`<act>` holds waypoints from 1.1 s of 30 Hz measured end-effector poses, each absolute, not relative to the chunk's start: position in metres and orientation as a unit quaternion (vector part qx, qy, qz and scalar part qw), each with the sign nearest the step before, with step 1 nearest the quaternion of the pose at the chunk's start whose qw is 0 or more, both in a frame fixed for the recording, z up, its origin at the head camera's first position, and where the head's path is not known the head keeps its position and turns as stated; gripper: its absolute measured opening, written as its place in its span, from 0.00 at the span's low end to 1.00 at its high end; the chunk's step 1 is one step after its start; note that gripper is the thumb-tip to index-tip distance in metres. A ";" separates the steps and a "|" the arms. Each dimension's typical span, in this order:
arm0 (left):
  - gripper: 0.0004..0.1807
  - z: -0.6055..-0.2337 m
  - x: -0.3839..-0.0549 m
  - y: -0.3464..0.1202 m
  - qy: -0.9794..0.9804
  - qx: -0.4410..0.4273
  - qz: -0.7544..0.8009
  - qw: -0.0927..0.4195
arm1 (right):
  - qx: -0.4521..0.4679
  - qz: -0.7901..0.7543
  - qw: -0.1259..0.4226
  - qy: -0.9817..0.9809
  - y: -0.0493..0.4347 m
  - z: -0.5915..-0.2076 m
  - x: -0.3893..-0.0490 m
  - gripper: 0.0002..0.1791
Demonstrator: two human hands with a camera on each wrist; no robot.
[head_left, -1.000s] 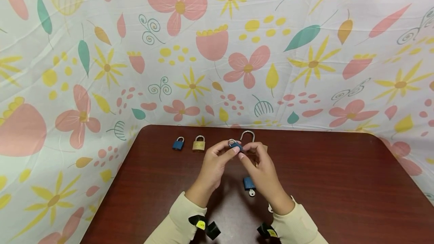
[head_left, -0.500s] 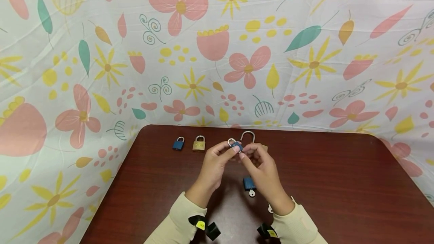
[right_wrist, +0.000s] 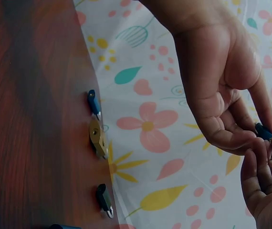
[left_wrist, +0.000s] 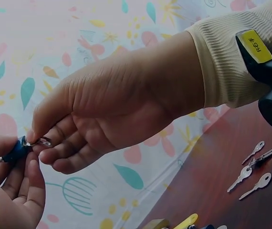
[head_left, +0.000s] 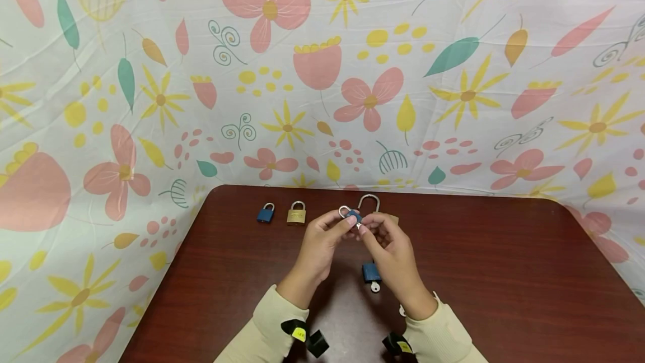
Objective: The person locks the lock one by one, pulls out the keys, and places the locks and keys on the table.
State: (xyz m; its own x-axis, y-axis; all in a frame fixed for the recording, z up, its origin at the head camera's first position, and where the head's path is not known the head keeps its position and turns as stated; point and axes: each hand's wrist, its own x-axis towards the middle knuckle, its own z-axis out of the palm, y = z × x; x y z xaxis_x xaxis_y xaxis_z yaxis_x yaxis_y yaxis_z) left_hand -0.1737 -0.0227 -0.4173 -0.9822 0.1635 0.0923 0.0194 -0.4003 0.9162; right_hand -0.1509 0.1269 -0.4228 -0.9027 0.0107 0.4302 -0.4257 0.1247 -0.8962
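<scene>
Above the table, my left hand (head_left: 313, 251) pinches a small blue padlock (head_left: 354, 217) between thumb and fingers, its silver shackle pointing up and left. The fingertips of my right hand (head_left: 395, 254) meet at the padlock's lower end and pinch a small silver key (head_left: 358, 226) there. In the left wrist view the padlock (left_wrist: 15, 150) shows partly between the left fingers, with a bit of silver metal (left_wrist: 44, 141) hanging by the right fingertips. The right wrist view shows the padlock (right_wrist: 264, 130) mostly covered by fingers; whether the key sits inside the keyhole cannot be told.
On the dark red table (head_left: 504, 273) stand another blue padlock (head_left: 265, 213) and a brass padlock (head_left: 296, 214). A long-shackled padlock (head_left: 369, 201) is partly behind the right hand. Nearer lies a blue padlock with a key (head_left: 371, 273). Several loose keys (left_wrist: 256, 186) lie to the right.
The padlock has turned slightly between the fingers, and silver metal now shows at its lower end. My right thumb has shifted a little to the right; otherwise both hands stay in place.
</scene>
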 end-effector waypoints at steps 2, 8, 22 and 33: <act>0.09 -0.417 -0.174 -0.022 0.541 0.075 0.836 0.046 | 0.145 0.644 0.172 -0.731 0.127 -0.423 -0.151 0.07; 0.10 -0.415 -0.175 -0.021 0.534 0.054 0.843 0.041 | 0.164 0.628 0.178 -0.740 0.127 -0.422 -0.151 0.08; 0.10 -0.412 -0.182 -0.031 0.527 0.041 0.849 0.020 | 0.167 0.570 0.218 -0.774 0.138 -0.414 -0.155 0.15; 0.17 -0.415 -0.196 -0.060 0.574 0.004 0.819 -0.022 | 0.084 0.585 0.169 -0.789 0.169 -0.408 -0.154 0.09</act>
State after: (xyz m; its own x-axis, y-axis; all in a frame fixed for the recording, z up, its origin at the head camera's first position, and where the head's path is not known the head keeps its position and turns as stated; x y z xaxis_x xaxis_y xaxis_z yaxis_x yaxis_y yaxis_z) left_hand -0.1961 -0.0602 -0.4150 -0.9990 -0.0321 0.0321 0.0411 -0.3409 0.9392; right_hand -0.1535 0.1695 -0.4079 -0.9290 0.0654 0.3643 -0.3297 0.3011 -0.8948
